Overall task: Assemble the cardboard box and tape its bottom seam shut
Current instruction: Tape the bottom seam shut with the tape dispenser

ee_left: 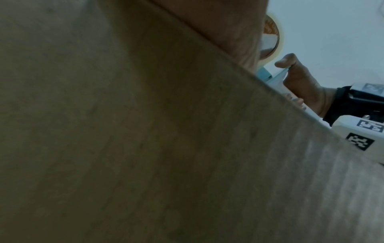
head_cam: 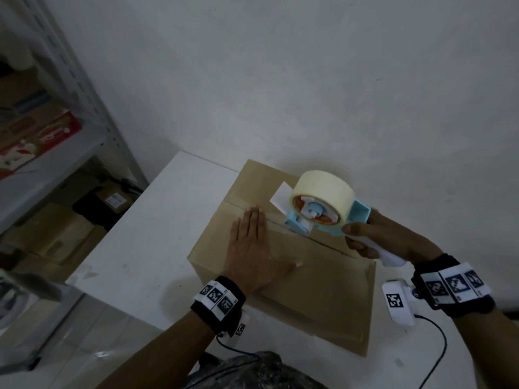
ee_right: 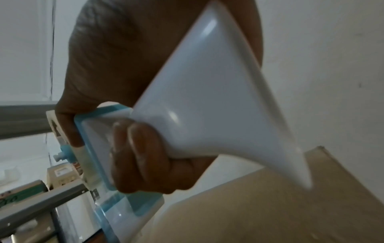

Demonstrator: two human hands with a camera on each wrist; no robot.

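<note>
White table (head_cam: 146, 248): left hand (head_cam: 254, 248) flat on box (head_cam: 323, 290), hiding seam; right hand (head_cam: 373, 237) grips dispenser (head_cam: 323, 211).

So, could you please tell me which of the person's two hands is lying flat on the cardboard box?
The left hand: its fingers lie straight, palm down on the cardboard box, while the right hand curls round the tape dispenser instead.

I see a white counter (head_cam: 146, 242) set against the wall, and the cardboard box (head_cam: 309, 290) sits directly on it, under my left hand's fingers (head_cam: 252, 223).
</note>
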